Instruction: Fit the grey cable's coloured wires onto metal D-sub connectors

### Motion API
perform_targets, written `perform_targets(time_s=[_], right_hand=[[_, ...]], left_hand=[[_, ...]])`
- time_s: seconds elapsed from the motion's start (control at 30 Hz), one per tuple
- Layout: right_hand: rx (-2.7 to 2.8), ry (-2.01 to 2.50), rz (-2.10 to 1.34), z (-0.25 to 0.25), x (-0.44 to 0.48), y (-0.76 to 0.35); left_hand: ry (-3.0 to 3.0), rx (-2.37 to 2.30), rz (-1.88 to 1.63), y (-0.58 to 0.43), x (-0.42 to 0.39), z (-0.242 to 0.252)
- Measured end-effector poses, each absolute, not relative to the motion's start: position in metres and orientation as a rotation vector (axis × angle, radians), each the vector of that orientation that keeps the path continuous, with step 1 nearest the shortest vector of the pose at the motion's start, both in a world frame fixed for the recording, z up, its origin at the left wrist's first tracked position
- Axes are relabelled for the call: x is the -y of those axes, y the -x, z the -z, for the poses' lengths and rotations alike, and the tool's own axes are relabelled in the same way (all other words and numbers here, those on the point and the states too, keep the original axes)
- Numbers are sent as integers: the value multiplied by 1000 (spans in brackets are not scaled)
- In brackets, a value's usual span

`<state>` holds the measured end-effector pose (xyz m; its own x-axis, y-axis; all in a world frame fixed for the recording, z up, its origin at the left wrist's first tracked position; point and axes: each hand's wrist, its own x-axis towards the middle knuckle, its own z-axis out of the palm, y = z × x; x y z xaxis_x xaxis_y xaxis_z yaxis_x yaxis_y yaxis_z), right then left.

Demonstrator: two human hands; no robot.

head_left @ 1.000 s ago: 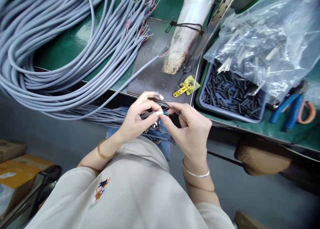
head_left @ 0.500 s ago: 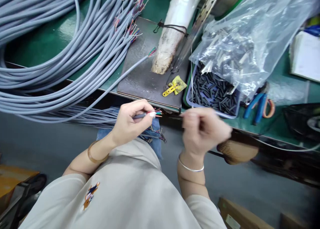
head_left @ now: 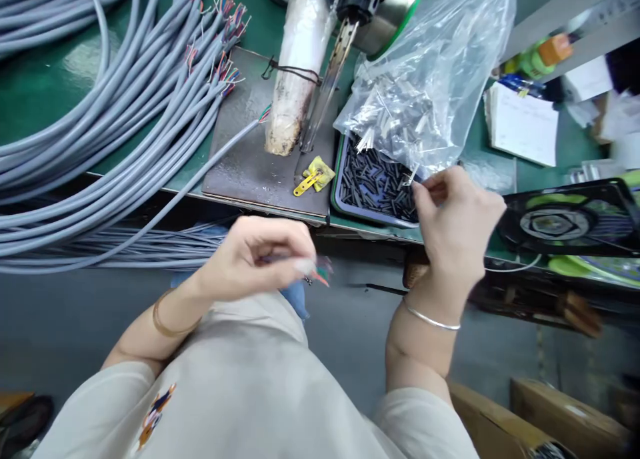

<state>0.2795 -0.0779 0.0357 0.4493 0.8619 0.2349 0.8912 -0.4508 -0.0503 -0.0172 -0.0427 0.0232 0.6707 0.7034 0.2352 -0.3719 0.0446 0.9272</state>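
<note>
Your left hand (head_left: 260,259) is closed around the end of 1 grey cable (head_left: 280,259), over your lap and just below the table (head_left: 40,92) edge. The coloured wires (head_left: 321,274) stick out past your fingertips, blurred. This hand held the same cable 1 second ago, but then your right hand was working at the wire ends together with it.

Your right hand (head_left: 455,225) has left the cable and moved up and to the right. Its thumb and first finger are now drawn narrow at the right corner of the blue tray (head_left: 367,217), touching the lower edge of the clear plastic bag (head_left: 425,79). I cannot tell if it already pinches something. Half a second ago this hand was still low, near the left one.

The tray holds many short black tubes (head_left: 375,179), and the bag lies partly over it. Left of the tray is a dark plate (head_left: 245,159) with a small yellow piece (head_left: 313,177) and a white wrapped cylinder (head_left: 295,72) on it. Further left, the big bundle of grey cables (head_left: 100,125) lies on the table. Right of your hand is a black fan (head_left: 565,219).
</note>
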Motion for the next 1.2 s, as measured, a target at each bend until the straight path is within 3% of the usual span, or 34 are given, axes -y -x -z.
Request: perform_targets(time_s=[0.2,0.47,0.6,0.73,1.2], right_hand=[[1593,2598,225,-19,40,-290],[1423,2272,126,-38,58,-296],[1328,1997,-147,-35,65,-291],[1520,1992,-328,-20,59,-285],[1961,2196,11,-21,42,-261]], left_hand=[[-616,-696,-866,18,31,1],[-613,-807,-824,16,30,8],[-626,-802,-814,13,30,10],[-654,-782,-804,11,32,8],[-915,-845,-903,10,40,12]])
